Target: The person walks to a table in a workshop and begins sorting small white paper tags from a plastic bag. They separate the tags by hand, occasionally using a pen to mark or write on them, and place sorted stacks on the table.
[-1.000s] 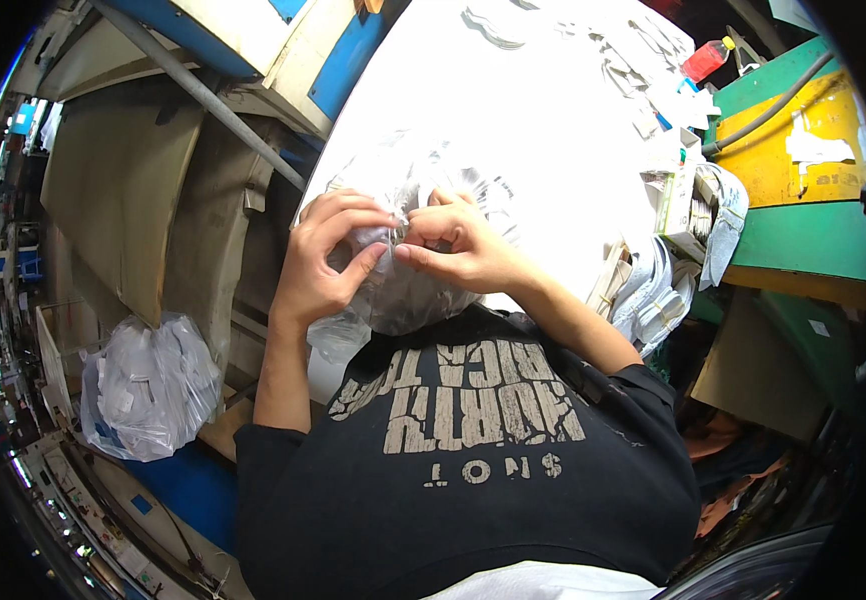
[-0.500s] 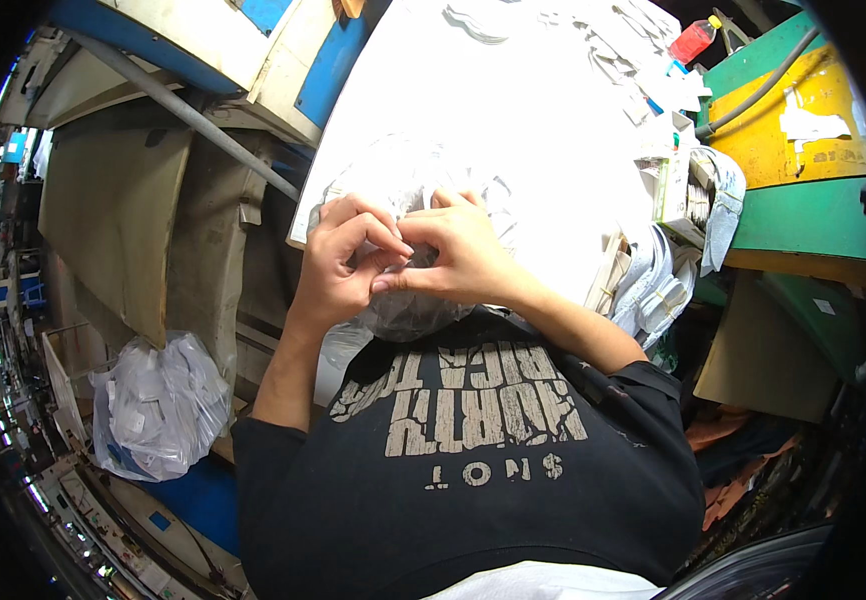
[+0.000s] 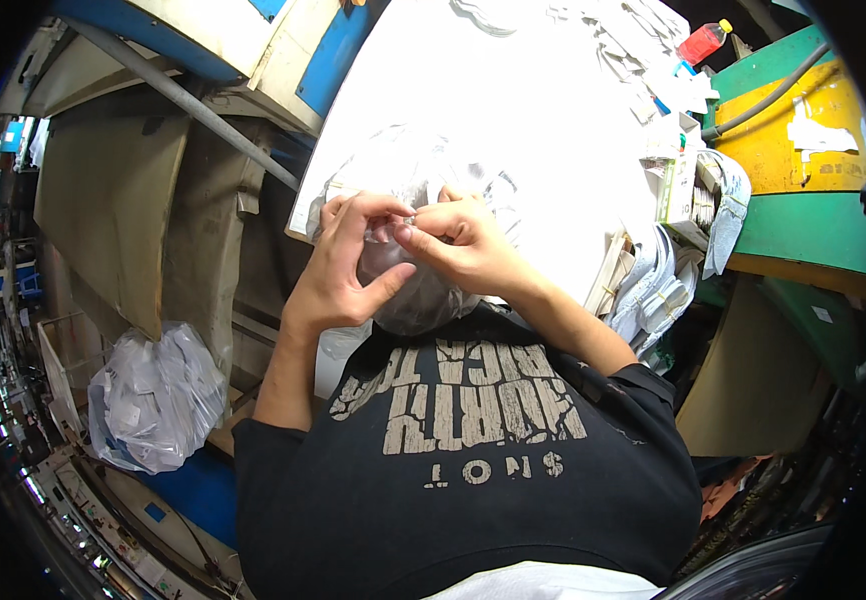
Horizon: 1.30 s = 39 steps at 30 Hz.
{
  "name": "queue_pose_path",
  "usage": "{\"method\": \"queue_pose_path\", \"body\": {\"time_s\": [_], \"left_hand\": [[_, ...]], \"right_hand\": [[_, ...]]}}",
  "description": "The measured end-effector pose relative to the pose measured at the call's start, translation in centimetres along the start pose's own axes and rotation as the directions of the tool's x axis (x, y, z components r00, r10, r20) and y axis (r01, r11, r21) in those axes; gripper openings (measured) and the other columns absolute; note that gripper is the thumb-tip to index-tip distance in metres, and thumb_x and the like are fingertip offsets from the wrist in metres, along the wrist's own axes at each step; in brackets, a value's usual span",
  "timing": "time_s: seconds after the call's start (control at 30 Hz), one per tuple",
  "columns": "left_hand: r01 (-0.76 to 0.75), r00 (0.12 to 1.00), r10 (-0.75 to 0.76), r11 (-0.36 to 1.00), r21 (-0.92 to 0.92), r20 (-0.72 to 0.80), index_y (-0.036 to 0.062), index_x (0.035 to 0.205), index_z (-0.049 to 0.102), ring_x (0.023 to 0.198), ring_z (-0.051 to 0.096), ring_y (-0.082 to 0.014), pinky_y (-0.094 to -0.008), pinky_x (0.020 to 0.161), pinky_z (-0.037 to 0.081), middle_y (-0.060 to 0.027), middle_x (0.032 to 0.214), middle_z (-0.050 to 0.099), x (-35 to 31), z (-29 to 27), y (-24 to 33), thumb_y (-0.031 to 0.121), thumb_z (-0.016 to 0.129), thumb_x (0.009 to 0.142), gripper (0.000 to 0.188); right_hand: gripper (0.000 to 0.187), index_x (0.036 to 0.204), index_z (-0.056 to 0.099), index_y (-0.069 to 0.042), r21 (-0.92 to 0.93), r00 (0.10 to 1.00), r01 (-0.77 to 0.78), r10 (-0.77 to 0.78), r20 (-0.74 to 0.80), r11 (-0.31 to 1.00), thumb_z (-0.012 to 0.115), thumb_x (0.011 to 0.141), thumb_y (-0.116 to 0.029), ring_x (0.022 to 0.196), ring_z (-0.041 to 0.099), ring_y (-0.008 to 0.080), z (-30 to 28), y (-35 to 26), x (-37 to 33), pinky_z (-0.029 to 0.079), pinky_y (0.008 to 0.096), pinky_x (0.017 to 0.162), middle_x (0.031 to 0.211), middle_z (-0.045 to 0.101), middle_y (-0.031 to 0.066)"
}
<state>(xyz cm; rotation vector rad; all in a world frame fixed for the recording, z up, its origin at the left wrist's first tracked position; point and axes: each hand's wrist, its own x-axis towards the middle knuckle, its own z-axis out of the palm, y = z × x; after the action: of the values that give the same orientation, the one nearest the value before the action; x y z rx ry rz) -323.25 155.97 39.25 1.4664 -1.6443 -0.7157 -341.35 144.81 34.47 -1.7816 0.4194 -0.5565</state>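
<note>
Crinkled clear plastic bag [image 3: 408,290], glossy and bulging, sits pinched at its top between left hand [image 3: 338,275] and right hand [image 3: 463,245].

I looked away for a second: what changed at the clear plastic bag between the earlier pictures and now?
Little changed. The left hand and right hand stay pressed together, fingertips pinching at the top of the clear crinkled plastic bag against the white table. The fingers shifted only slightly, and what they pinch is too small to tell. The bulging white plastic bag on the floor and the red bottle stayed put.
</note>
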Motion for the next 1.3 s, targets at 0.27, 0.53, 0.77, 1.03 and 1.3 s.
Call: {"method": "queue_pose_path", "body": {"time_s": [0.27,0.53,0.77,1.03,1.3], "left_hand": [[-0.078,0.989,0.097,0.984,0.161,-0.114,0.0136,0.125,0.062,0.084,0.058,-0.0164,-0.0380,0.101,0.036,0.0001,0.097,0.060,0.5,1.7,-0.4,0.017,0.089,0.074,0.058],[-0.049,0.989,0.066,0.991,0.121,-0.136,0.0138,0.128,0.064,0.081,0.055,-0.0155,-0.0355,0.098,0.036,0.0014,0.089,0.056,0.5,1.7,-0.6,0.020,0.088,0.076,0.057],[-0.042,0.988,0.062,0.989,0.141,-0.143,0.0141,0.125,0.065,0.081,0.054,-0.0148,-0.0347,0.097,0.036,0.0022,0.089,0.055,0.4,1.7,-0.7,0.024,0.088,0.079,0.052],[-0.100,0.984,0.143,0.937,0.335,-0.109,0.0144,0.119,0.066,0.084,0.057,-0.0199,-0.0379,0.095,0.038,0.0001,0.089,0.060,1.1,2.0,0.2,0.029,0.086,0.081,0.046],[-0.077,0.921,0.240,0.883,0.463,-0.305,0.0090,0.098,0.070,0.088,0.058,-0.0251,-0.0430,0.091,0.041,-0.0045,0.087,0.064,0.2,4.7,-0.5,0.013,0.075,0.088,0.012]], "right_hand": [[0.039,0.078,0.067,-0.007,0.509,0.976,-0.199,0.217,0.026,0.838,0.064,0.107,-0.032,0.067,0.042,0.0029,0.6,0.6,-0.5,0.037,0.0256,0.067,0.067,0.052,-0.0082],[0.033,0.089,0.073,-0.006,0.675,0.957,-0.241,0.285,0.047,0.697,0.063,0.109,-0.031,0.073,0.040,0.0008,0.1,0.4,-1.0,0.035,0.0210,0.066,0.077,0.049,-0.0119],[0.023,0.106,0.076,-0.004,0.867,0.960,-0.159,0.279,0.024,0.473,0.066,0.107,-0.025,0.082,0.052,0.0015,0.3,0.9,-1.1,0.042,0.0220,0.073,0.090,0.065,-0.0070],[0.023,0.112,0.076,-0.003,0.891,0.931,-0.135,0.364,-0.037,0.434,0.067,0.106,-0.024,0.092,0.062,0.0047,0.0,0.8,-0.9,0.049,0.0234,0.086,0.102,0.074,-0.0005],[0.032,0.106,0.073,-0.002,0.515,0.944,-0.282,0.329,0.000,0.809,0.059,0.110,-0.031,0.089,0.054,0.0057,-0.3,-1.3,-0.4,0.045,0.0218,0.086,0.091,0.063,-0.0037]]}}
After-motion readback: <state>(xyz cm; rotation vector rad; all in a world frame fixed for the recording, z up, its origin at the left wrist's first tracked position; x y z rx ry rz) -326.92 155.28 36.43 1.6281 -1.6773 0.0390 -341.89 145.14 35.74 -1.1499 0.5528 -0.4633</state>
